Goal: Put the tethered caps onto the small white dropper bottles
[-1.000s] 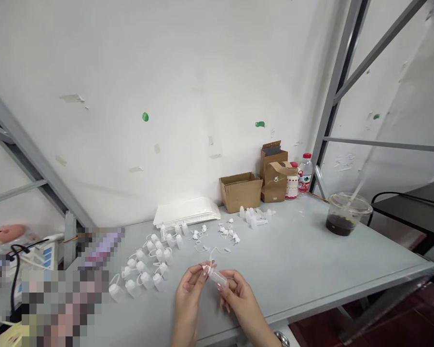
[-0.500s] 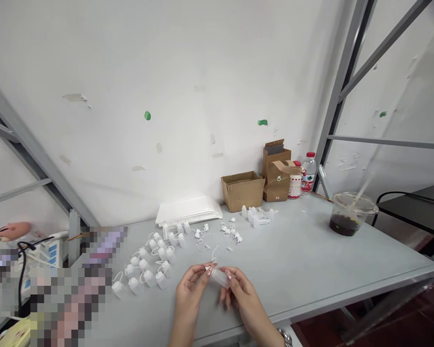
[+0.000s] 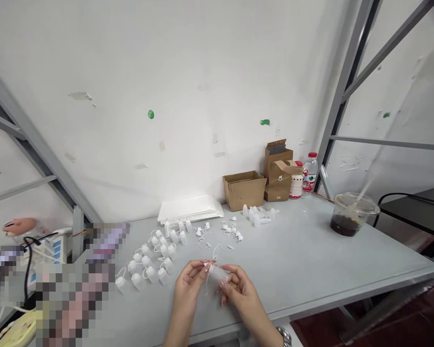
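Observation:
Low over the front of the table, a small translucent plastic bottle (image 3: 217, 273) lies tilted between my two hands. My left hand (image 3: 188, 285) pinches its neck end, where a thin white strap sticks up from the cap. The fingers of my right hand (image 3: 241, 289) close round the bottle's lower end. To the left stand several similar capped bottles (image 3: 162, 276) with looped straps. Beyond my hands lie loose white caps with straps (image 3: 236, 233). Farther right is a cluster of bottles (image 3: 263, 220), some of them lying down.
A stack of white sheets (image 3: 190, 209), a cardboard box (image 3: 244, 193) and a brown paper bag (image 3: 278, 180) line the wall. At right stands a lidded cup (image 3: 350, 217) with dark drink and a straw. Metal frame posts (image 3: 332, 111) rise at the sides.
The fingers of my right hand have shifted and curled more around the bottle's lower end. My left hand keeps its pinch at the neck. The view has swung slightly left.

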{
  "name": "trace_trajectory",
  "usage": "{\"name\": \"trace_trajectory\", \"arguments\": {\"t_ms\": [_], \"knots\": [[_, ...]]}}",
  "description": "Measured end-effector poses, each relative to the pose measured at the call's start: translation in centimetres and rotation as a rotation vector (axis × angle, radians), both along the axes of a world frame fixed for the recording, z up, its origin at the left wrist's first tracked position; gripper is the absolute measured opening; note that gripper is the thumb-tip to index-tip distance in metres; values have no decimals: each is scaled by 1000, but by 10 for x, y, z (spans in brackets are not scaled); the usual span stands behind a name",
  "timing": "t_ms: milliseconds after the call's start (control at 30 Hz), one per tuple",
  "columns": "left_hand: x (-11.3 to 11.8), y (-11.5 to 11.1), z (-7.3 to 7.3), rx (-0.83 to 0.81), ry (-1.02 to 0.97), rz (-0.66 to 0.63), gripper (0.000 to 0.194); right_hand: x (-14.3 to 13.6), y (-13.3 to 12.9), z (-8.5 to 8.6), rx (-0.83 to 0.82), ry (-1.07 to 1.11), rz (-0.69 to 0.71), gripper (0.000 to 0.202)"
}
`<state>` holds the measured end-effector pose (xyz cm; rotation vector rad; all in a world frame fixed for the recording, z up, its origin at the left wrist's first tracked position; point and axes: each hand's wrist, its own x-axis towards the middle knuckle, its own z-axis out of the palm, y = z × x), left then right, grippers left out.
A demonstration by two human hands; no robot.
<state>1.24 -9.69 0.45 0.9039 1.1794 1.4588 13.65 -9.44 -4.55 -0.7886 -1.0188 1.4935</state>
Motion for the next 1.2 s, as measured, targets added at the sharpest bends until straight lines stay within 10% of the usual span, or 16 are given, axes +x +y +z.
{"name": "trace_trajectory", "arguments": {"t_ms": [1200], "knots": [[0,3,-5,102,258,-123,15,4,1,0,-59,90,86,43]]}}
